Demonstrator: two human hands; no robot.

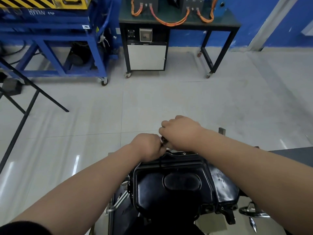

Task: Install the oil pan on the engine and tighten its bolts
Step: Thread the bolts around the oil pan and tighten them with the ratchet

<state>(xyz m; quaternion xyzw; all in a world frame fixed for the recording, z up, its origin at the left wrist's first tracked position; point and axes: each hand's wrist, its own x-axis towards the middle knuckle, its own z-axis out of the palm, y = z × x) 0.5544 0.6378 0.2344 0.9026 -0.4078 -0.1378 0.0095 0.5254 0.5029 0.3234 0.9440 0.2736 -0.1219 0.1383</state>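
Where both hands [166, 138] meet at oil pan [171, 182] rim, tool [164, 139] mostly hidden.

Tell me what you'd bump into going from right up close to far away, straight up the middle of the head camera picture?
Black oil pan → the left hand and right hand closed around a small metal tool at the pan's far edge → bare tiled floor → black cart with a white door → orange cables on top.
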